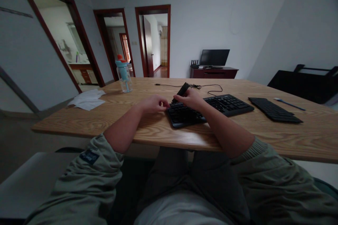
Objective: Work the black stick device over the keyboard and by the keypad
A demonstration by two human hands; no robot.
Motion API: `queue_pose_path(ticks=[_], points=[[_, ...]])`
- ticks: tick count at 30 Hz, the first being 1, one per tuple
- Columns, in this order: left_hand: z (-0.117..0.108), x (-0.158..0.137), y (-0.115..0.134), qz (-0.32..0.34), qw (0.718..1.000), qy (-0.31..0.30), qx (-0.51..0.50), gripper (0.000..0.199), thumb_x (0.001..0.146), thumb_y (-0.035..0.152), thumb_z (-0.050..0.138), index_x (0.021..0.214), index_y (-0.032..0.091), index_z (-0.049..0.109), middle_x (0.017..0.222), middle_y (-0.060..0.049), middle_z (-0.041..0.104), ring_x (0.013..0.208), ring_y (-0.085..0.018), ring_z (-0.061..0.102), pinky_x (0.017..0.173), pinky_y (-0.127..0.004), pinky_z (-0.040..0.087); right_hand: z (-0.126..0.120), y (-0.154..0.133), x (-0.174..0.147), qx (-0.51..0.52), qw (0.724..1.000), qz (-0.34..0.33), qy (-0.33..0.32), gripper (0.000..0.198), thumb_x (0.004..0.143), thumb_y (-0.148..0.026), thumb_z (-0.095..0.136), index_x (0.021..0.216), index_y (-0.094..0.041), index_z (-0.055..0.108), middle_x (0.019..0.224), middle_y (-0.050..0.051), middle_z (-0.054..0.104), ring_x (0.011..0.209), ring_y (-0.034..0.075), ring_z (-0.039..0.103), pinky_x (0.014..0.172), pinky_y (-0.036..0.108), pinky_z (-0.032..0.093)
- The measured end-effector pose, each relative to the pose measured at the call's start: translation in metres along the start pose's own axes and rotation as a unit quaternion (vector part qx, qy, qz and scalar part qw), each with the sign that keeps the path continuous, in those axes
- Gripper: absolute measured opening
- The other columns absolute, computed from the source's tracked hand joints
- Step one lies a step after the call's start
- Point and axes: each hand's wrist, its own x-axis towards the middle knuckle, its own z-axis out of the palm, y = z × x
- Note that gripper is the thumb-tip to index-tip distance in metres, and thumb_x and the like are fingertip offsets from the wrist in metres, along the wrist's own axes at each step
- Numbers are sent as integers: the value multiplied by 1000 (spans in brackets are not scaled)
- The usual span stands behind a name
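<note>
A black computer keyboard [227,105] lies on the wooden table in front of me, slightly slanted. My right hand [194,99] is closed around a short, thick black tool [182,90], tilted with its lower end at the keyboard's upper left keys. What kind of tool it is I cannot make out. At the keyboard's upper left corner my left hand [155,104] has its fingers curled, with thumb and fingertips against the edge. My right wrist hides part of the middle keys. The keyboard's thin black cable [195,86] lies bundled behind it.
A flat black panel of keys [274,110] lies to the right, with a blue toothbrush [290,104] beyond it. White tissues [88,99] lie at the left, near a clear bottle [124,77] with a blue and orange lid. The table's front edge [185,144] runs below my forearms.
</note>
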Motion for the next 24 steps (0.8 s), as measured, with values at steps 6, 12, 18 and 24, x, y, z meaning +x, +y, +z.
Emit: queue_pose_path(ticks=[6, 12, 18, 24], points=[[0, -1, 4, 8, 1000, 1, 1, 20, 78, 18, 62, 92, 16, 76, 78, 0, 68, 68, -12, 55, 64, -23, 39, -1, -2, -1, 4, 1000, -1, -6, 29, 77, -43, 68, 72, -14, 64, 63, 3, 60, 56, 12, 49, 53, 26, 38], [-1, -1, 2, 19, 1000, 4, 7, 19, 79, 16, 62, 91, 16, 76, 80, 0, 69, 70, -12, 55, 65, -23, 40, -1, 0, 0, -7, 999, -32, -2, 29, 77, -43, 66, 71, -15, 64, 63, 2, 59, 57, 13, 49, 55, 27, 38], [-1, -1, 3, 18, 1000, 0, 22, 19, 79, 16, 63, 92, 17, 76, 81, 0, 70, 71, -12, 56, 65, -22, 40, 0, -2, -1, -4, 1000, -21, -9, 25, 78, -39, 66, 73, -15, 64, 66, 3, 62, 58, 13, 51, 55, 26, 41], [-2, 1, 1, 34, 999, -8, 27, 21, 80, 18, 63, 95, 18, 77, 89, -2, 73, 77, -12, 59, 69, -22, 42, -3, -6, -4, -19, 998, -63, -18, 18, 78, -33, 65, 81, -15, 67, 78, 6, 67, 69, 17, 57, 65, 29, 47]])
